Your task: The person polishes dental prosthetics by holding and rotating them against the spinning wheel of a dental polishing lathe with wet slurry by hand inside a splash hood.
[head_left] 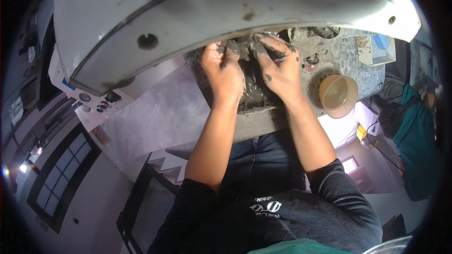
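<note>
My left hand (225, 74) and my right hand (282, 69) reach in beneath the front edge of a large white curved hood (197, 4). Wet grey slurry coats the fingers and spots the backs of both hands. The fingers are curled inward and the two hands face each other, a short way apart. Whatever they hold is hidden by the fingers, the slurry and the hood's rim. Under my hands lies a dark, wet trough (256, 95) smeared with the same sludge.
A translucent yellowish tub (338, 95) stands right of my right hand on the splashed grey worktop (325, 59). Beyond it sits a pale open box (365, 49) with something blue. At left is a control panel (101, 106) with a gauge. Another person in green (416, 136) is at far right.
</note>
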Demonstrator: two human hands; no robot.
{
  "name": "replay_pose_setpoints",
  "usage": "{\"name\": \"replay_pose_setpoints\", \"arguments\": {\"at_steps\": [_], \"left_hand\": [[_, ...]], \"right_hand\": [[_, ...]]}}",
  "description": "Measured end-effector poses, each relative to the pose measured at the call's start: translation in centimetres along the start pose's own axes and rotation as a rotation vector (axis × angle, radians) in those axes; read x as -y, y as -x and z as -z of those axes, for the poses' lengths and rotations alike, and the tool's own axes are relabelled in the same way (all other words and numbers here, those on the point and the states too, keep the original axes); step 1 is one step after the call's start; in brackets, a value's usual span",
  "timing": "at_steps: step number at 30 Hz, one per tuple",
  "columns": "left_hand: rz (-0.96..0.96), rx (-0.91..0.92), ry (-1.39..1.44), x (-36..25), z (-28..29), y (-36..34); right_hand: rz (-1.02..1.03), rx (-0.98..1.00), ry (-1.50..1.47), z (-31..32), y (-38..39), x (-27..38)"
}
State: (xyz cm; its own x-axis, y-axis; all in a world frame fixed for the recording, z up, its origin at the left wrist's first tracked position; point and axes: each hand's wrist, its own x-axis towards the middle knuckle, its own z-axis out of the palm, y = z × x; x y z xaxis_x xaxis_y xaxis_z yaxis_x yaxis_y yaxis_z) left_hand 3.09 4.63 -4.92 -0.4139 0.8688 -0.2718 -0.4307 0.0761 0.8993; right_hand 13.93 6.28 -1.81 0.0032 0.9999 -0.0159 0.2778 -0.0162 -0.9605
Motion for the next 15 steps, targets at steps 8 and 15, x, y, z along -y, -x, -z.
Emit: {"name": "replay_pose_setpoints", "arguments": {"at_steps": [8, 15], "left_hand": [[0.074, 0.081, 0.185, -0.3, 1.0, -0.3], [0.197, 0.067, 0.014, -1.7, 0.3, -1.0]], "right_hand": [[-0.009, -0.039, -0.024, -0.7, 1.1, 0.7], [-0.336, -0.04, -0.171, -1.1, 1.3, 0.4]]}}
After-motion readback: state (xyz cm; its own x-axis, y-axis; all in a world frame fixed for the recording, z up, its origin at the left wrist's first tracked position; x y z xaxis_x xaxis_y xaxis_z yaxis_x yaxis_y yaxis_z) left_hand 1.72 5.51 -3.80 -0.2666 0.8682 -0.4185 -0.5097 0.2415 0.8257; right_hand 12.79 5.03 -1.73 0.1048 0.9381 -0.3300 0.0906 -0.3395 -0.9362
